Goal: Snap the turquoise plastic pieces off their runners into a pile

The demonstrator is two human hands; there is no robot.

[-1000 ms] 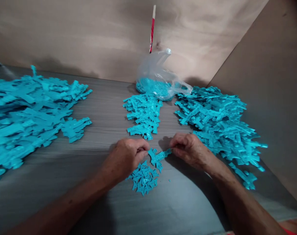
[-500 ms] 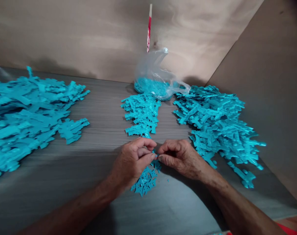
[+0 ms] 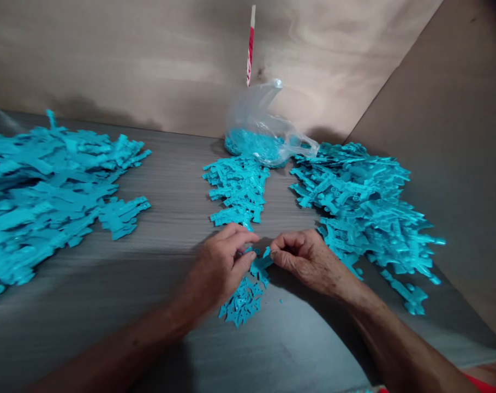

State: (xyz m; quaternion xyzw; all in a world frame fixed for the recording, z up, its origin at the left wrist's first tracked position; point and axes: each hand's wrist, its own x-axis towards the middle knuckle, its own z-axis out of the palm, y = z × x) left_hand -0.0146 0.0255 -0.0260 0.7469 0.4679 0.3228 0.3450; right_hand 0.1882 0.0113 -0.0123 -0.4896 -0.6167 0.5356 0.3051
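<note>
My left hand [image 3: 225, 265] is closed, thumb and fingers curled around a small turquoise plastic piece [image 3: 249, 250] that is mostly hidden. Opposite it, the thumb and forefinger of my right hand [image 3: 307, 254] pinch another small turquoise bit [image 3: 267, 252]. A narrow gap separates the two hands. Under the fingertips more turquoise plastic [image 3: 261, 268] shows, partly covered. Just below my left hand lies a little heap of small, pointed turquoise pieces [image 3: 241, 304] on the grey wood-grain table [image 3: 169, 180].
Large piles of flat turquoise plastic parts lie at left [image 3: 55, 191] and right [image 3: 366, 202]. A narrower stack [image 3: 239, 188] runs up the middle. Behind it sits a clear plastic bag [image 3: 258, 117] of turquoise pieces, against a wooden back panel [image 3: 129, 65] with a red-and-white strip [image 3: 250, 49].
My hands have drawn slightly apart from where their fingertips met. The right one moved a little right and up with a small turquoise bit.
</note>
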